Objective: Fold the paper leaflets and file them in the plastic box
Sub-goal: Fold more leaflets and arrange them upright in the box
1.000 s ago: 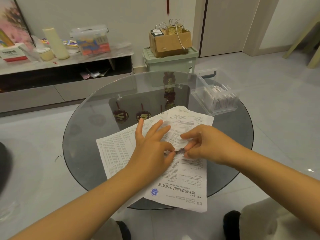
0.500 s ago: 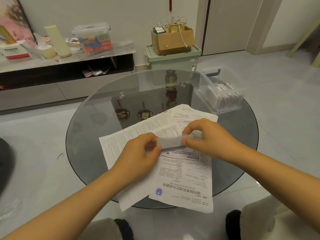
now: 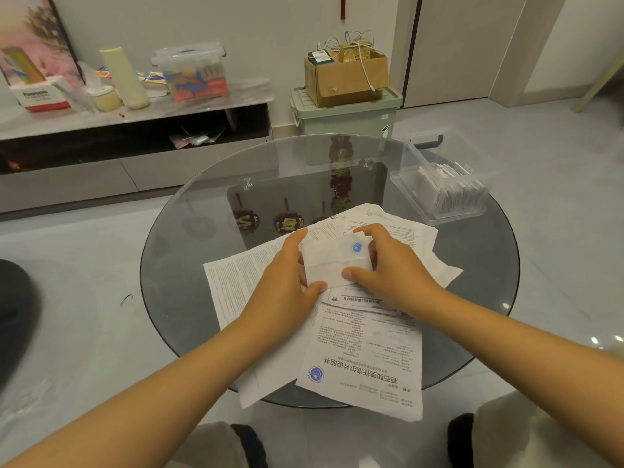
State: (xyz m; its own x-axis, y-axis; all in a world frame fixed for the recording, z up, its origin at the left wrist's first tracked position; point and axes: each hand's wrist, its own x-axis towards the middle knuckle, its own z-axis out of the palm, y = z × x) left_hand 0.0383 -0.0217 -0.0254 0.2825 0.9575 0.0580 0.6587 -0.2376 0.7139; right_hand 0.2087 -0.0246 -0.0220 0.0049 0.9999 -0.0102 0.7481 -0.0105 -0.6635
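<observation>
Your left hand [image 3: 287,282] and right hand [image 3: 388,268] both hold one folded leaflet [image 3: 332,263], a small white packet with a blue round logo on its upper right panel. Your left fingers curl round its left edge, with the thumb under the lower left corner. Your right thumb presses its lower edge while the right fingers wrap over the top right corner. The packet is held just above the pile of unfolded leaflets [image 3: 364,349], which lies spread on the round glass desk [image 3: 189,251].

Taking that pile as the landmark: the top sheet hangs over the desk's near rim, printed text upside down to you and a blue logo near its lower left. More sheets fan out beneath it to the left and to the far right. The clear plastic box [image 3: 442,187] stands beyond the pile to the right, near the desk's far right rim, apart from the papers, with a row of folded leaflets already standing upright inside it.

Farther beyond the pile, on the floor, a green storage bin [image 3: 341,113] carries a cardboard box [image 3: 344,79]. Far left of it, a low TV cabinet [image 3: 135,119] bears a lidded clear container [image 3: 192,72], a cream bottle [image 3: 125,79] and a tissue box [image 3: 40,96].
</observation>
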